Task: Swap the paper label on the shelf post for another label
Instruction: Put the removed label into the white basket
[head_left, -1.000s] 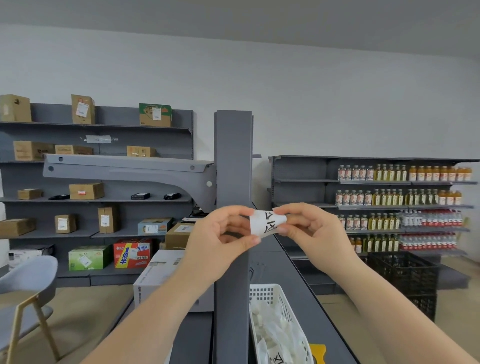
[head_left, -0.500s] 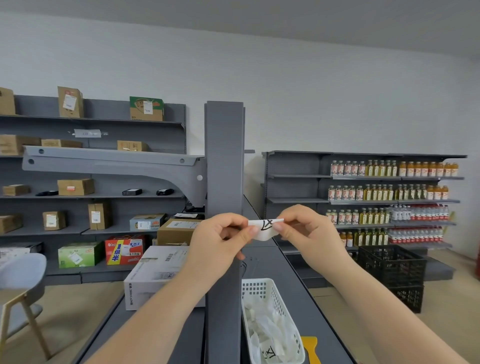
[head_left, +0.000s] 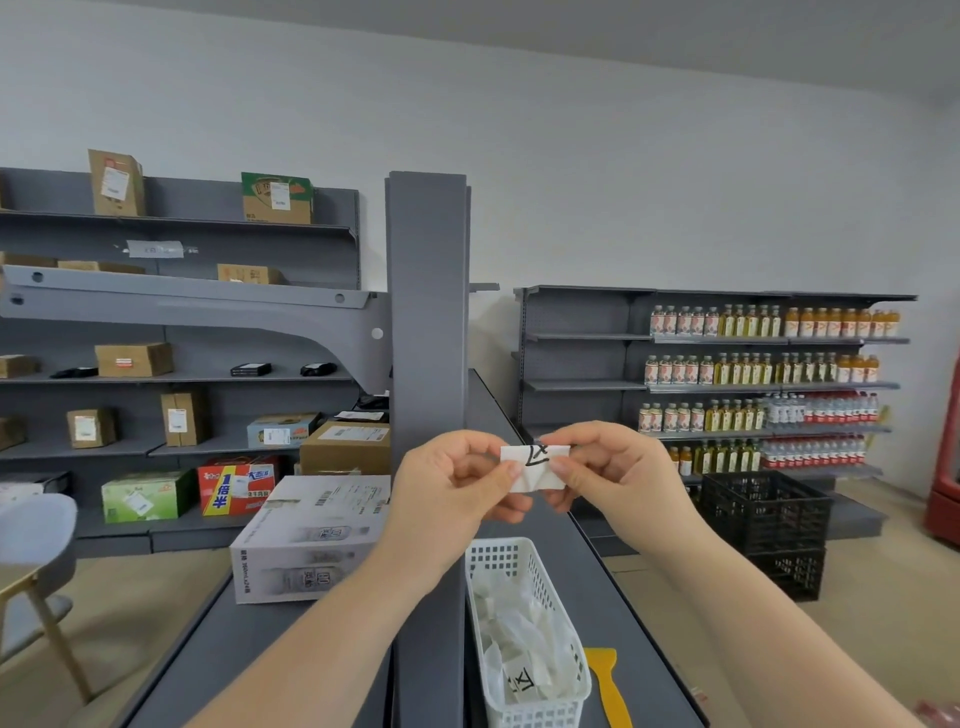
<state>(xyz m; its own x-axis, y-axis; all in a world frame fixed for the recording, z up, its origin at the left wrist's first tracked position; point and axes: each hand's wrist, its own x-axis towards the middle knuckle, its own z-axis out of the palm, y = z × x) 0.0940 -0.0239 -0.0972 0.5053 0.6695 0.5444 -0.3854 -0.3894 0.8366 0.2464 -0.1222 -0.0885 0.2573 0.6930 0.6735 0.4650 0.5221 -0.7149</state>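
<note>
grey shelf top (head_left: 613, 587): white basket (head_left: 496, 558) of paper slips (one inked), both hands pinching label (head_left: 535, 466)

There is only one view – the camera sits on the person's head and looks forward and a little down, along the top of a grey shelf unit. The two hands, left hand (head_left: 449, 486) and right hand (head_left: 618, 475), are near the lens; the shelf post (head_left: 427, 312) stands just behind them, and the far shelves and wall are well apart.

Two hands: left hand (head_left: 451, 486), right hand (head_left: 618, 480). One paper label (head_left: 535, 466), one white basket (head_left: 524, 717), one yellow scraper (head_left: 609, 686), two black crates (head_left: 763, 512).
</note>
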